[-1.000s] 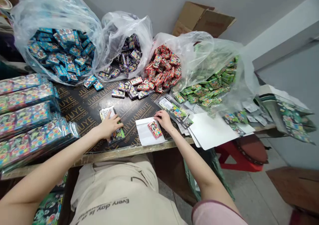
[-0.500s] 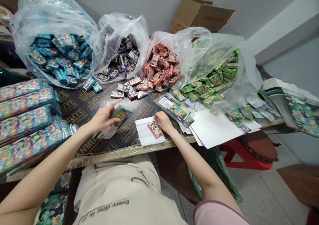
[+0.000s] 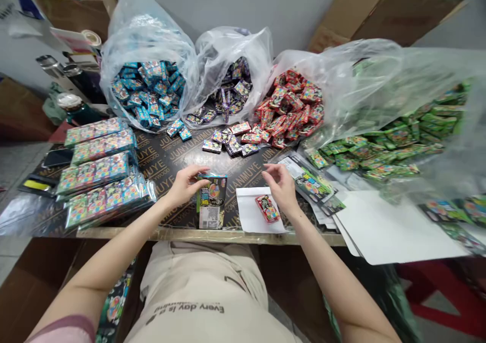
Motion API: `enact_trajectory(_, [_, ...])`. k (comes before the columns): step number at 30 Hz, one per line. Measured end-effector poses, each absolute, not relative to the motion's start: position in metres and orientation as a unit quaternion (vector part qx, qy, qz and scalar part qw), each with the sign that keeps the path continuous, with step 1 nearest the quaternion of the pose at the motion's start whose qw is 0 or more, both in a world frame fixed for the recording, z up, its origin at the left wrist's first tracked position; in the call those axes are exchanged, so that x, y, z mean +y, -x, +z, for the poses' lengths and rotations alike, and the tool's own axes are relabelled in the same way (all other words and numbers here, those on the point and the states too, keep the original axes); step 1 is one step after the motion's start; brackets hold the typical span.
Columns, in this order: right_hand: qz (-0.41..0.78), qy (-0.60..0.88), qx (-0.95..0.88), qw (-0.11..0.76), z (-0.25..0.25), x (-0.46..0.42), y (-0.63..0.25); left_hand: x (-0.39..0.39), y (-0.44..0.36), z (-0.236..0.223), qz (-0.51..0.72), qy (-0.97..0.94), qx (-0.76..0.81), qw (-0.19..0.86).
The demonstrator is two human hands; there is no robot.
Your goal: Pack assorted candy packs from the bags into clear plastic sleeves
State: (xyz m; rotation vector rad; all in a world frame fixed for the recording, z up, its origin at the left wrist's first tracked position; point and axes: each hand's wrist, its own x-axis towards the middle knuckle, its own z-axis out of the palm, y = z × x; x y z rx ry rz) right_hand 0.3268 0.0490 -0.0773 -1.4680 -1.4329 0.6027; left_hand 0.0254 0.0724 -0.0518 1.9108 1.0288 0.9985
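A grey wall (image 3: 292,9) backs a dark, lettered table (image 3: 182,162). Four clear bags (image 3: 148,34) of packets line its far side, a box (image 3: 395,22) behind at right. Packs (image 3: 108,191) are stacked left; sheets (image 3: 398,229) overhang near right. The left hand (image 3: 187,185) pinches a black pouch (image 3: 213,199), near centre; the right (image 3: 283,187), fingers parted, hovers by paper (image 3: 248,211) bearing a red packet (image 3: 267,209).
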Motion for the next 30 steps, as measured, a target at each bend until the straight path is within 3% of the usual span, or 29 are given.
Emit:
enact_trajectory(6, [0.419,0.465,-0.605,0.492,-0.040,0.056,-0.242,0.066,-0.029,-0.036,0.393,-0.767,0.376,0.339])
enact_trajectory(15, [0.343,0.495,-0.604,0.522,-0.049,0.033,-0.232,0.060,-0.035,-0.036,0.419,-0.782,0.358,0.292])
enact_trajectory(22, [0.430,0.470,-0.571,0.518,-0.034,0.042,-0.238,0.058,-0.040,-0.023,0.398,-0.760,0.400,0.324])
enact_trajectory(30, [0.300,0.469,-0.655,0.510,-0.041,0.033,-0.237,0.053,-0.036,-0.029,0.385,-0.827,0.342,0.225])
